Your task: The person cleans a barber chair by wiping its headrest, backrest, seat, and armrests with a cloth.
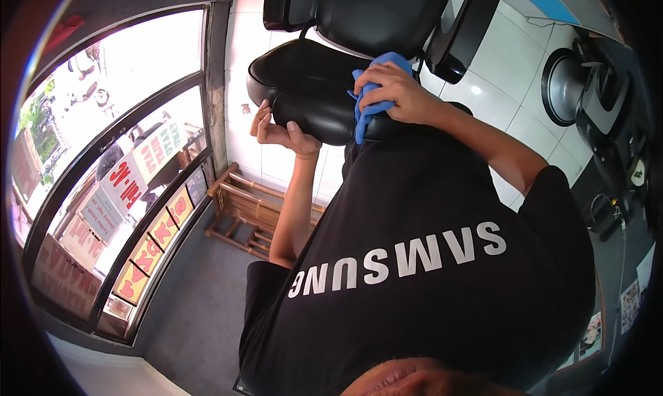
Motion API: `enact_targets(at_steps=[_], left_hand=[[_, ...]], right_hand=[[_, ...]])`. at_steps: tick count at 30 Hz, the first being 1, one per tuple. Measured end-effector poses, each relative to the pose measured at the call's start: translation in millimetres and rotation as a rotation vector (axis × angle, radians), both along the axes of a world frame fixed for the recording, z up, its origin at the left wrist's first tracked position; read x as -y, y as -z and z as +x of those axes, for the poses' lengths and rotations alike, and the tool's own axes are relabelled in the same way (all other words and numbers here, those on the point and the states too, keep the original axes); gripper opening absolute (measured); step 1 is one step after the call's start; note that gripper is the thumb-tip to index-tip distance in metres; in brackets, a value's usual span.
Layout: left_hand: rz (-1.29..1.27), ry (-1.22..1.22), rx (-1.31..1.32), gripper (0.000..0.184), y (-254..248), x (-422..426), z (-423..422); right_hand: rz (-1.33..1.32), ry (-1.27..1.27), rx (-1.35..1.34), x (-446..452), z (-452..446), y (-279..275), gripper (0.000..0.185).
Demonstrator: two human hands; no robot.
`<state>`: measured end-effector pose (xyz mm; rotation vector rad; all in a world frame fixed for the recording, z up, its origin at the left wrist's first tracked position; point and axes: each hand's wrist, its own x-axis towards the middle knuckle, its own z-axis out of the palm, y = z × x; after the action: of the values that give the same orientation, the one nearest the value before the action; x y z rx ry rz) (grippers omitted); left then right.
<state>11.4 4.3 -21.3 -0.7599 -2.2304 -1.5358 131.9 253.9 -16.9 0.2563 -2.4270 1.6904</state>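
Note:
My right hand point(391, 92) is closed around a bunched blue cloth point(373, 107) and presses it on the black padded seat point(314, 92) of a chair. My left hand point(289, 132) is at the seat's near left corner, with curled fingers and thumb against its edge. The seat has a glossy, leather-like cover. Behind it stands the chair's black backrest point(383, 12), with dark armrests point(456, 40) on both sides. Part of the seat's right side is hidden by my right hand, the cloth and my forearm.
A bamboo bench point(252, 206) stands by my left arm. Glass doors point(103, 168) with paper signs line the left. At right, a wash basin unit point(566, 85) stands on white floor tiles point(494, 95), near a dark counter with cables point(608, 206).

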Motion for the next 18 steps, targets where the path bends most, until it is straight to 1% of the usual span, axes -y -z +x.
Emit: enact_targets(at_steps=[4,6,9,10,13,16,18], left_hand=[[0.027,0.002,-0.009,0.042,1,-3,-1],[-0.018,-0.004,-0.029,0.041,2,1,-2],[-0.063,0.009,-0.035,0.04,2,5,-4],[-0.076,0.016,-0.033,0.04,2,5,-3],[-0.061,0.027,-0.02,0.041,-2,1,-3],[-0.059,0.053,-0.04,0.04,-3,-2,-5],[-0.096,0.069,-0.049,0.039,-4,0,-7]], right_hand=[[0.157,0.023,-0.003,7,10,-18,0.031],[0.264,0.007,0.0,8,22,-33,0.03],[0.365,-0.049,-0.038,15,29,-44,0.039],[0.371,-0.072,-0.046,16,29,-44,0.039],[0.36,-0.106,-0.109,8,32,-44,0.031],[0.244,-0.088,-0.013,-5,64,-37,0.037],[0.156,0.121,0.117,-10,95,-24,0.041]])
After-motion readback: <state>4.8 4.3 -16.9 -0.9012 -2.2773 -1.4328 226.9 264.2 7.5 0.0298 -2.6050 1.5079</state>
